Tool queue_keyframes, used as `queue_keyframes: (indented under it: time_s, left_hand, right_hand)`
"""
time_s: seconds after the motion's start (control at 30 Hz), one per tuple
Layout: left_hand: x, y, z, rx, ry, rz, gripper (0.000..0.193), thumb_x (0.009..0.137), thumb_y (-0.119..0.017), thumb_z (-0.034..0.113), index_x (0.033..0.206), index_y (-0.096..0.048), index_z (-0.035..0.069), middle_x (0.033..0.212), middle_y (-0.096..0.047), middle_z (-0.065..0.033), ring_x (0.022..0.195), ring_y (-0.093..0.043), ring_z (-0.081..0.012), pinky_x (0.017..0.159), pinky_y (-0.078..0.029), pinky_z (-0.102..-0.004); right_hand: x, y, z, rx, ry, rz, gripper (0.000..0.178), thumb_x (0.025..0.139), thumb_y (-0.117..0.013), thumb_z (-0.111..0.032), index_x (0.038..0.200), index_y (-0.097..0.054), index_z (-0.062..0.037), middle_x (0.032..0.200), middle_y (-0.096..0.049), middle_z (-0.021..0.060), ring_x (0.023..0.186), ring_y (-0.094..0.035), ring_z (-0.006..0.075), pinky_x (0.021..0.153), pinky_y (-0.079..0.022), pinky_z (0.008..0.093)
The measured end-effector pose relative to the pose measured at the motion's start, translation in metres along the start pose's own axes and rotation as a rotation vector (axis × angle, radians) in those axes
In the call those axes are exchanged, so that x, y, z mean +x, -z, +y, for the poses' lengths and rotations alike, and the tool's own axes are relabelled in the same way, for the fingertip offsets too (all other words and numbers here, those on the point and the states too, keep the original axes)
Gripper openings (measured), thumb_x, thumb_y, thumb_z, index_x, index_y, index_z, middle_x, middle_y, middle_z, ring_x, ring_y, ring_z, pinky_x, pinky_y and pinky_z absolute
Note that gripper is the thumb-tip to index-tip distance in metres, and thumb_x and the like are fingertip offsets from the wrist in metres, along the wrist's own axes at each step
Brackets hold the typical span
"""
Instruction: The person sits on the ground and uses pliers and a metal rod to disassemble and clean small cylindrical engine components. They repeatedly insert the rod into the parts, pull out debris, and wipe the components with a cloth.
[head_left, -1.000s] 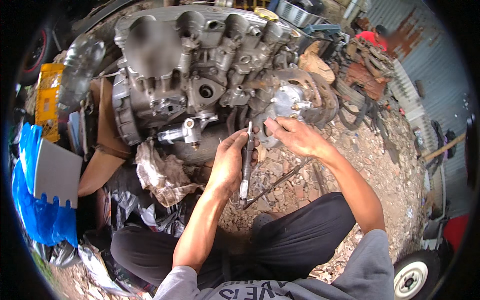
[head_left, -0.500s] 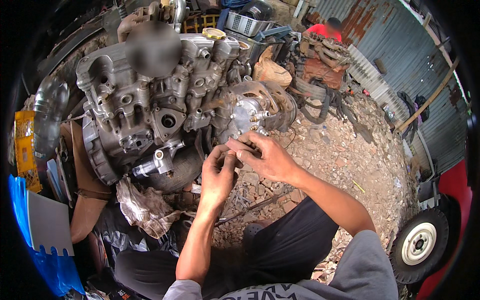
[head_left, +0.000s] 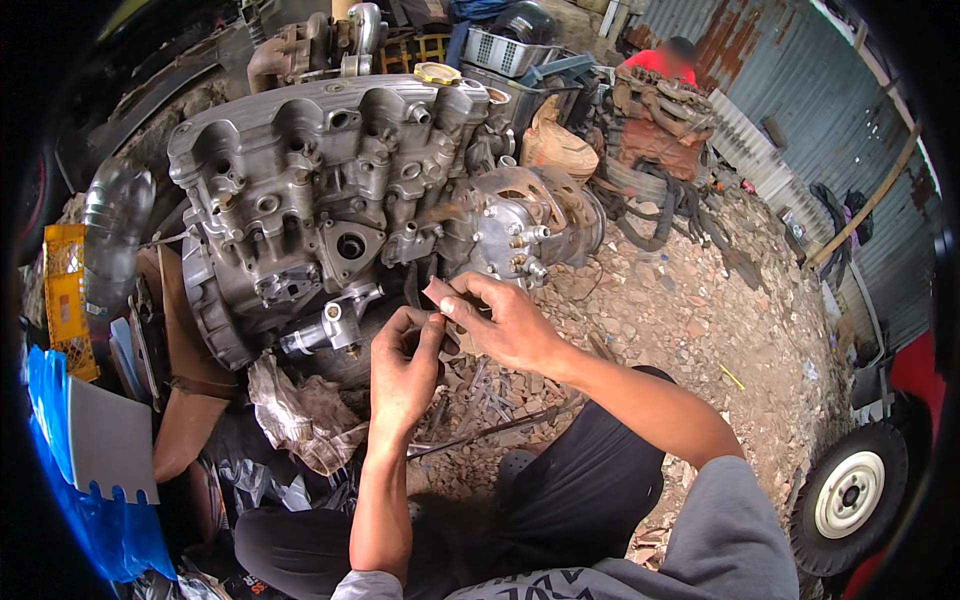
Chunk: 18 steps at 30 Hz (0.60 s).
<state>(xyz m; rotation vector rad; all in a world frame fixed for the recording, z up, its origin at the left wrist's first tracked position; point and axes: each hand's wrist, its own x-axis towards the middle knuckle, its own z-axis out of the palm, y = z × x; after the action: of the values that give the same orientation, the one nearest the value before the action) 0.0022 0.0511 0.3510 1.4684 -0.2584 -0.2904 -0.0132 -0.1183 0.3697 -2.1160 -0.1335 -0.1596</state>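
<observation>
Both my hands meet in front of a large grey metal engine [head_left: 300, 215], apart from it. My right hand [head_left: 508, 325] pinches a small reddish-brown strip [head_left: 437, 291] that looks like folded sandpaper. Close against it, my left hand [head_left: 403, 370] is closed with thumb and fingertips together; whatever it pinches is too small and covered to make out. Just beyond my hands, a round metal housing with brass fittings [head_left: 510, 240] sits at the engine's right end. A cylindrical metal part [head_left: 325, 332] projects from the engine's lower side.
A crumpled, stained cloth [head_left: 300, 415] lies left of my left forearm. Rubble ground [head_left: 690, 350] spreads to the right, with a spare wheel [head_left: 850, 495] near the lower right. Farther back are another engine [head_left: 660, 120] and a person in red [head_left: 660, 65]. A clear plastic bottle [head_left: 115, 240] stands left.
My hands have shifted slightly left in the picture, still together around the reddish-brown strip. The view has turned a little, so the engine appears lower and farther right.
</observation>
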Motion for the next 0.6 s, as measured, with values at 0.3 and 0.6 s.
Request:
queue_keyframes:
  time_s: [0.3, 0.6]
  left_hand:
    - [-0.005, 0.004, 0.012, -0.037, 0.026, -0.012, 0.010, 0.102, -0.058, 0.013, 0.103, -0.062, 0.004, 0.081, -0.067, -0.0029, 0.065, -0.054, -0.0039, 0.054, -0.039, -0.0207]
    - [0.001, 0.003, -0.002, 0.013, -0.152, -0.001, 0.011, 0.100, -0.060, 0.011, 0.099, -0.061, 0.000, 0.079, -0.067, -0.0072, 0.059, -0.053, -0.0059, 0.051, -0.041, -0.0236]
  right_hand:
    - [-0.004, -0.012, 0.000, 0.176, -0.032, 0.067, 0.043, 0.101, -0.061, -0.042, 0.104, -0.067, 0.0002, 0.093, -0.069, 0.0143, 0.089, -0.064, 0.0184, 0.082, -0.050, 0.0359]
    - [-0.003, -0.005, -0.003, 0.044, 0.045, 0.074, 0.037, 0.099, -0.064, -0.037, 0.106, -0.069, -0.0007, 0.097, -0.072, 0.0139, 0.091, -0.067, 0.0199, 0.084, -0.051, 0.0364]
